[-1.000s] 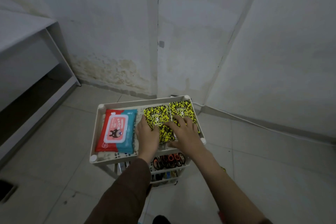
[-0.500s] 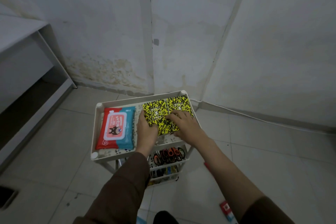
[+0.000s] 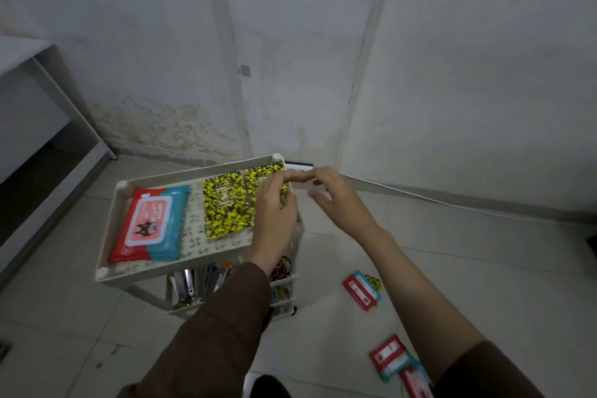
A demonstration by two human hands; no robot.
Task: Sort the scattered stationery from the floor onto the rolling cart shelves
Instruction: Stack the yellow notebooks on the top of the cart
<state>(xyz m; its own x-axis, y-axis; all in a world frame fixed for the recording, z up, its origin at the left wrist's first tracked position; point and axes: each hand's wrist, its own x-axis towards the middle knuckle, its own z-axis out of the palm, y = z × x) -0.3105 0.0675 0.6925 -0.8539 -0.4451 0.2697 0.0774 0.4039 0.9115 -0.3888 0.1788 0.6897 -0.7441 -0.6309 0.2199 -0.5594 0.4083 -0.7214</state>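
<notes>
Both hands hover slack and hold nothing, the left hand (image 3: 274,207) over the yellow-black notebooks (image 3: 226,203) laid flat beside the wipes pack (image 3: 148,224) to fit the cart's top shelf (image 3: 106,229), the right hand (image 3: 336,197) just past its edge.

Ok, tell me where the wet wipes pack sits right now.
In the head view the wet wipes pack lies flat on the left half of the cart's top shelf, left of the yellow-black notebooks.

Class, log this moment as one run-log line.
left hand: open above top shelf | right hand: open beside cart | yellow notebooks: shelved | red packs: on floor
</notes>
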